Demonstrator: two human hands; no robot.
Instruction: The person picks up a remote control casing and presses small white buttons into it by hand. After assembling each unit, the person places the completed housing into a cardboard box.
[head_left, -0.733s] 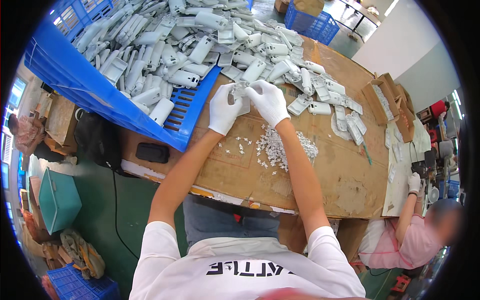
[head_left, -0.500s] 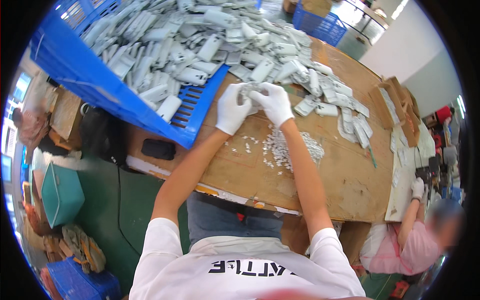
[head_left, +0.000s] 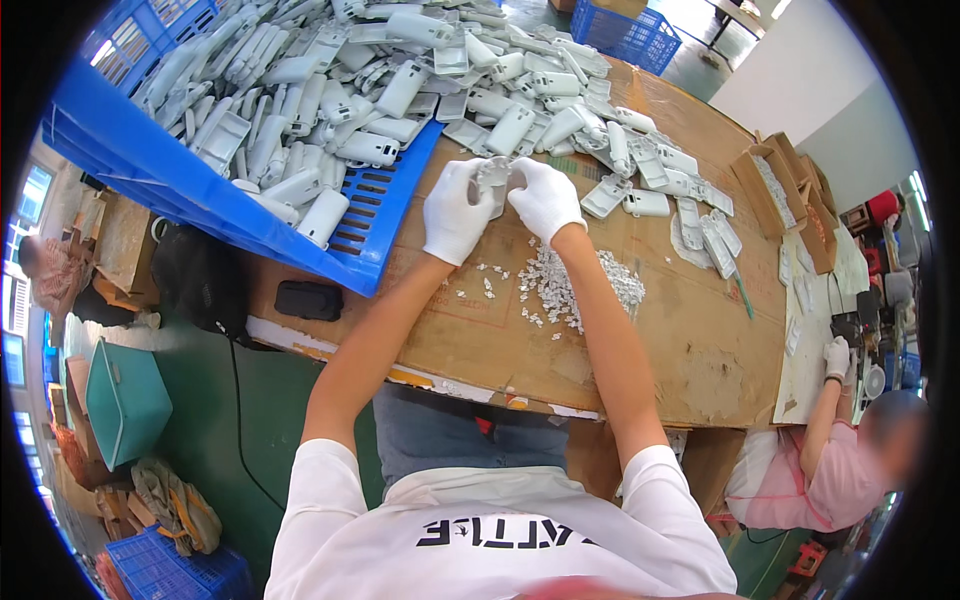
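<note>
My white-gloved left hand (head_left: 455, 215) grips a white plastic shell (head_left: 494, 178), its inner side partly facing up, above the cardboard-covered table (head_left: 690, 340). At the shell's right edge is my right hand (head_left: 548, 203), also gloved, with fingers curled into a pinch; whatever sits between its fingertips is too small to make out. Below my right wrist lies a pile of tiny white plastic parts (head_left: 570, 290), with a few strays beside it. Many similar shells (head_left: 400, 90) are heaped beyond my hands, spilling out of a blue plastic crate (head_left: 210, 210).
A black pouch (head_left: 308, 300) lies near the table's left front edge. Rightward are a green stick-like tool (head_left: 744, 296) and cardboard boxes (head_left: 768, 190) of parts. Another person (head_left: 825, 470) works at the right-hand side. A teal bin (head_left: 128, 400) stands on the floor at left.
The right hand has drawn slightly away from the left, so more of the shell shows between them. The left hand still holds it. The view has shifted a little.
</note>
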